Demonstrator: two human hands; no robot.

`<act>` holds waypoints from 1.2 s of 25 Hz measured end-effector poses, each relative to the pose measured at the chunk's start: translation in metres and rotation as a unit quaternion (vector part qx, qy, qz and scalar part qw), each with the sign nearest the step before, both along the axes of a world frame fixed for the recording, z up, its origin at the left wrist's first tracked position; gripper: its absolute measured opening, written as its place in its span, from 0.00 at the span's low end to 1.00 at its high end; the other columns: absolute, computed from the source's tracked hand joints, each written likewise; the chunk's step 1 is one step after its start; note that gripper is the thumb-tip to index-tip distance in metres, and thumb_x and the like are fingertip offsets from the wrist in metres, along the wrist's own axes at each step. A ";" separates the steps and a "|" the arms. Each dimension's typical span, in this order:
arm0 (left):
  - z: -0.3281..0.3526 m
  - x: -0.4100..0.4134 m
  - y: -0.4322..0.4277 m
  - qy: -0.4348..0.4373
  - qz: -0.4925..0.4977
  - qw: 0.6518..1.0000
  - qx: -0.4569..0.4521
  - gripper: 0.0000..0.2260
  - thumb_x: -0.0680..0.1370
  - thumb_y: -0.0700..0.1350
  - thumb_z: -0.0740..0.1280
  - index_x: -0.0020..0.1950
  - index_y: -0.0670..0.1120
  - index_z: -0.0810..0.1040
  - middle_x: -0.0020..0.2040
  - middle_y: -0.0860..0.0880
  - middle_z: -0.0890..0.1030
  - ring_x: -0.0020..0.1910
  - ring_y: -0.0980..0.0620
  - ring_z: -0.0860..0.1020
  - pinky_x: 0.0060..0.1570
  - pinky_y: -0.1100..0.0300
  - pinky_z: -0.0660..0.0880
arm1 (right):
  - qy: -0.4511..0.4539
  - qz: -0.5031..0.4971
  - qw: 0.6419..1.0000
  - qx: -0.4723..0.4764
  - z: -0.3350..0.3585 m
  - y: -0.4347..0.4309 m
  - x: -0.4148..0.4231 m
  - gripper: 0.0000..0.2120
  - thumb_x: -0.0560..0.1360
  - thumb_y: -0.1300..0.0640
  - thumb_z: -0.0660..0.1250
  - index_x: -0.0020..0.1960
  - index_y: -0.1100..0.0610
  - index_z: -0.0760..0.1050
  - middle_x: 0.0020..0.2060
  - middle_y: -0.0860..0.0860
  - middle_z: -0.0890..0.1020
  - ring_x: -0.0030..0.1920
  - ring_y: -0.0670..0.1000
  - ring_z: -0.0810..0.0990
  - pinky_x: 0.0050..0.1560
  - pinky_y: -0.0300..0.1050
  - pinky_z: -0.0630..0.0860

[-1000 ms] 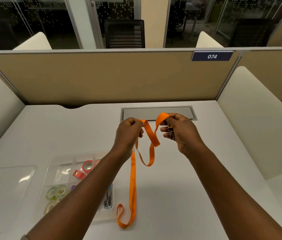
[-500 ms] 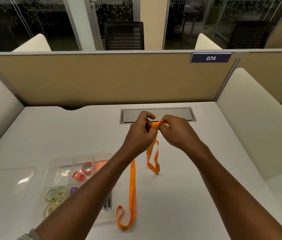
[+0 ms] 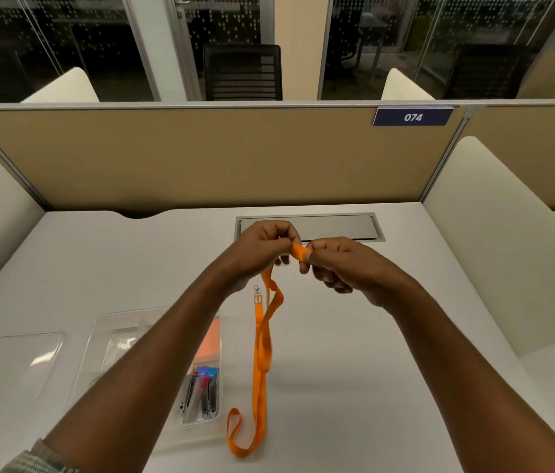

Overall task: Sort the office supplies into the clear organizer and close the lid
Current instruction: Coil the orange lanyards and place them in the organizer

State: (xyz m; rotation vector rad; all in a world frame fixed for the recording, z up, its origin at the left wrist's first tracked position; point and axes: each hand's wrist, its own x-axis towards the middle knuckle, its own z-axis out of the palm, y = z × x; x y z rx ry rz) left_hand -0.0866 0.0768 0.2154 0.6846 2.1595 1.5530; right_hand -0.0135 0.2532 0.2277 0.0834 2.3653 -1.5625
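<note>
An orange lanyard (image 3: 261,363) hangs from both hands over the white desk, its lower loop lying on the desk near the front. My left hand (image 3: 262,249) and my right hand (image 3: 340,264) meet above the desk's middle and pinch a folded bit of the strap between them. The lanyard's metal clip (image 3: 257,290) dangles just below my left hand. The clear organizer (image 3: 98,339) lies at the front left, partly hidden by my left forearm; an orange pad (image 3: 209,339) and several clips and small tools (image 3: 201,394) show in its right compartments.
The organizer's clear lid (image 3: 10,363) lies flat on the desk at the far left. A grey cable hatch (image 3: 334,227) is set into the desk behind my hands. Tan partition walls enclose the desk at the back and sides.
My hands came together from about a hand's width apart and now hold a short fold of strap. The hanging loop has dropped lower and the metal clip now hangs free.
</note>
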 end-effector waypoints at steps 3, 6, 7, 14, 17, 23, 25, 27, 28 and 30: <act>0.001 -0.007 -0.002 0.004 0.034 0.999 0.006 0.11 0.77 0.35 0.59 0.41 0.43 0.79 0.40 0.46 0.80 0.44 0.53 0.76 0.50 0.55 0.72 | -0.015 0.035 0.980 -0.194 -0.001 0.001 0.002 0.13 0.77 0.58 0.56 0.47 0.58 0.80 0.31 0.52 0.74 0.30 0.48 0.70 0.32 0.41 0.70; -0.008 -0.002 0.002 0.052 0.094 0.994 0.031 0.13 0.78 0.35 0.60 0.55 0.48 0.79 0.52 0.51 0.82 0.54 0.56 0.79 0.53 0.61 0.75 | -0.026 0.021 0.949 -0.312 -0.002 -0.006 -0.001 0.15 0.77 0.64 0.54 0.52 0.60 0.80 0.36 0.55 0.77 0.33 0.50 0.75 0.37 0.44 0.76; -0.012 0.002 0.004 0.043 0.099 0.992 0.068 0.13 0.79 0.38 0.59 0.58 0.49 0.78 0.54 0.52 0.83 0.56 0.56 0.79 0.53 0.63 0.76 | -0.029 0.006 0.943 -0.332 -0.002 -0.008 -0.002 0.16 0.78 0.65 0.54 0.54 0.59 0.80 0.38 0.56 0.79 0.35 0.50 0.77 0.39 0.45 0.78; -0.031 0.034 0.028 -0.196 0.108 0.951 0.213 0.22 0.83 0.57 0.54 0.46 0.48 0.84 0.37 0.45 0.84 0.37 0.50 0.82 0.39 0.56 0.80 | 0.002 -0.135 0.866 -0.481 0.004 -0.019 -0.016 0.14 0.81 0.69 0.57 0.60 0.62 0.78 0.47 0.59 0.85 0.45 0.53 0.85 0.48 0.45 0.83; -0.039 0.038 0.029 -0.158 0.069 0.976 0.135 0.19 0.83 0.57 0.56 0.50 0.46 0.80 0.35 0.46 0.80 0.33 0.48 0.78 0.37 0.55 0.79 | 0.115 -0.215 0.885 -0.396 0.004 -0.018 -0.029 0.13 0.81 0.69 0.58 0.60 0.60 0.77 0.49 0.57 0.86 0.51 0.54 0.85 0.54 0.46 0.82; -0.043 0.045 0.018 -0.147 -0.056 0.985 0.074 0.11 0.81 0.51 0.62 0.48 0.48 0.82 0.33 0.45 0.79 0.33 0.50 0.78 0.42 0.56 0.80 | 0.296 -0.241 0.913 -0.143 0.000 0.004 -0.048 0.14 0.81 0.69 0.58 0.64 0.62 0.77 0.54 0.55 0.84 0.56 0.47 0.83 0.61 0.40 0.78; -0.039 0.045 0.011 -0.150 -0.090 0.981 0.079 0.12 0.82 0.51 0.62 0.49 0.47 0.82 0.35 0.44 0.80 0.34 0.48 0.79 0.45 0.55 0.80 | 0.323 -0.228 0.916 -0.070 -0.003 0.014 -0.056 0.14 0.81 0.69 0.59 0.64 0.64 0.77 0.55 0.56 0.84 0.57 0.48 0.83 0.61 0.39 0.76; -0.035 0.041 0.004 -0.146 -0.099 0.980 0.088 0.13 0.82 0.51 0.61 0.51 0.45 0.82 0.36 0.42 0.80 0.35 0.47 0.79 0.46 0.53 0.79 | 0.330 -0.219 0.918 -0.033 -0.008 0.025 -0.062 0.15 0.81 0.70 0.58 0.64 0.67 0.76 0.56 0.58 0.84 0.57 0.50 0.83 0.62 0.39 0.76; -0.033 0.039 0.001 -0.144 -0.091 0.981 0.098 0.14 0.83 0.51 0.60 0.51 0.44 0.81 0.36 0.42 0.79 0.35 0.47 0.79 0.45 0.53 0.79 | 0.333 -0.216 0.918 -0.016 -0.010 0.031 -0.065 0.15 0.80 0.71 0.58 0.64 0.67 0.76 0.57 0.58 0.83 0.58 0.51 0.83 0.63 0.40 0.76; -0.028 0.035 -0.006 -0.155 -0.071 0.977 0.131 0.15 0.83 0.50 0.59 0.51 0.42 0.81 0.34 0.42 0.78 0.33 0.47 0.77 0.43 0.52 0.78 | 0.343 -0.206 0.916 0.032 -0.017 0.043 -0.070 0.15 0.80 0.71 0.58 0.63 0.67 0.77 0.57 0.58 0.83 0.58 0.51 0.82 0.64 0.40 0.75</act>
